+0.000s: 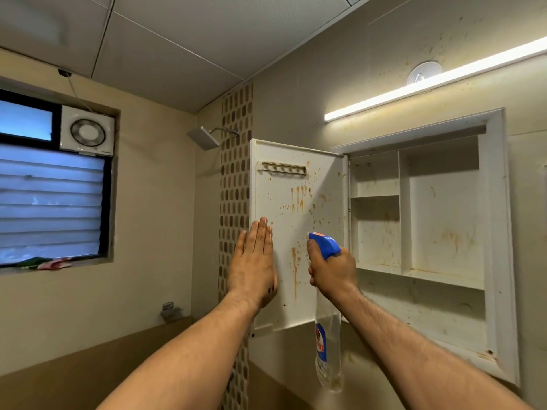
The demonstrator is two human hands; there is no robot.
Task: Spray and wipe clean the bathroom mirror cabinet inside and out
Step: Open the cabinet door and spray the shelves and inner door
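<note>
1. head view: the mirror cabinet is set into the wall on the right, under a lit light bar. it has a white frame and white shelves inside, with a tall compartment on the right, two smaller ones stacked on the left and a long low one below.
2. its back wall and shelves are smeared with orange-brown stains and fine specks.
3. the cabinet door stands swung open to the left, its white inner face towards us. orange-brown drips run down the middle and lower part, with spatter around them.
4. a small slotted rack is fixed near the top of the door.
5. the left hand lies flat against the door's inner face by its free edge. the fingers are straight and held together, pointing up, and grip nothing.
6. the right hand is wrapped round the neck of a spray bottle, just below its blue trigger head. the thumb lies along the side.
7. the clear bottle hangs down from the fist in front of the door's lower right corner. the nozzle points at the stained door face, and a faint pale fan spreads up from it.
8. both forearms reach up from below, bare.
9. to the left are a mosaic tile strip, a shower head, a louvred window with an exhaust fan, and a cloth on the sill.
</note>
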